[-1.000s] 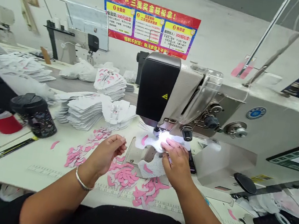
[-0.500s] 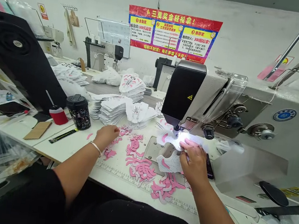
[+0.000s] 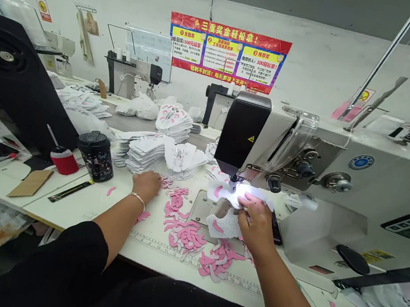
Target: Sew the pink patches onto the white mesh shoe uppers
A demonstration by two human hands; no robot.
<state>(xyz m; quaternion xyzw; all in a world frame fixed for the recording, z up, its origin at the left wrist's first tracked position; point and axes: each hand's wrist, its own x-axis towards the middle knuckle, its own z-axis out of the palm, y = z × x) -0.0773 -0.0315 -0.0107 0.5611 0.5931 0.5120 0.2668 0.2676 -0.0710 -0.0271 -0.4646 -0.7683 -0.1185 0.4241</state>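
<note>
My right hand rests with closed fingers on a white mesh fabric piece with pink strips, holding it under the lit needle of the sewing machine. My left hand, a bracelet on its wrist, lies knuckles up on the table among loose pink cut pieces. Its fingers curl down onto the pink pieces, and what they hold is hidden.
Stacks of white fabric pieces stand behind my left hand. A black tumbler and a red cup sit at the left, beside a black ruler. More pink pieces lie near the table's front edge. Other sewing machines stand behind.
My left hand has moved away from the machine to the left, onto the pink pieces near the white stacks. My right hand stays on the mesh piece. The camera has shifted.
</note>
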